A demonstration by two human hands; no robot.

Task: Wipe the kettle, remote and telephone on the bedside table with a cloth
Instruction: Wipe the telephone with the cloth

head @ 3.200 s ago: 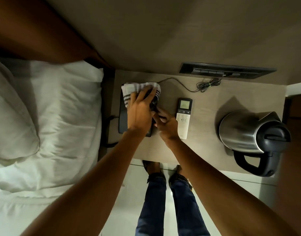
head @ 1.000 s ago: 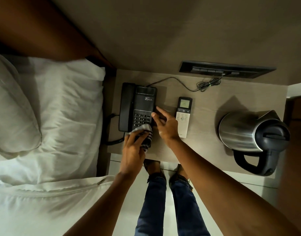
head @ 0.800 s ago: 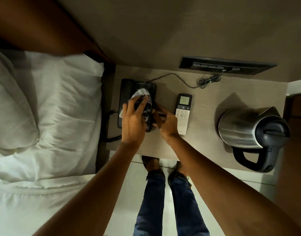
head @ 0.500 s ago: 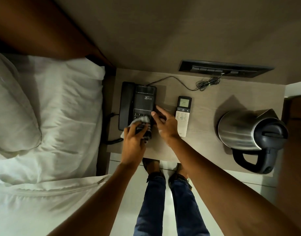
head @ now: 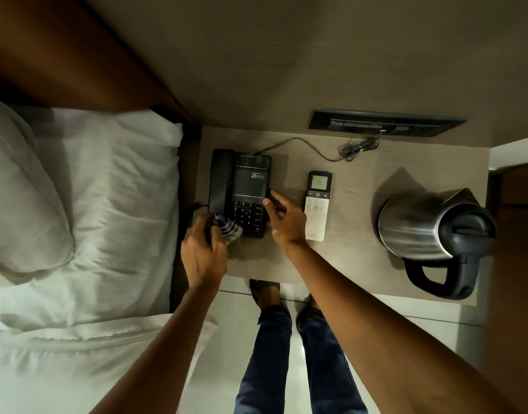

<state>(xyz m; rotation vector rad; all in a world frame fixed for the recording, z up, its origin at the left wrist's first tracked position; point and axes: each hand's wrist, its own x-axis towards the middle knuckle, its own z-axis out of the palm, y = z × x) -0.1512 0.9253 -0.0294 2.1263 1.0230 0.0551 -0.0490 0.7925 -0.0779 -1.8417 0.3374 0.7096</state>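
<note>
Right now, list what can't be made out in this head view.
- Near left corner of the phone: covered by the cloth and left hand.
- Remote button labels: too small.
- Cloth: motion-blurred, its full size bunched in the hand.
- Phone's right edge: partly under the right hand.

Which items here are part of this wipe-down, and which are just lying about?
Job: black corded telephone; white remote with lit display; steel kettle with black handle; striped cloth in left hand.
Lying about: coiled thin cable; white pillow.
</note>
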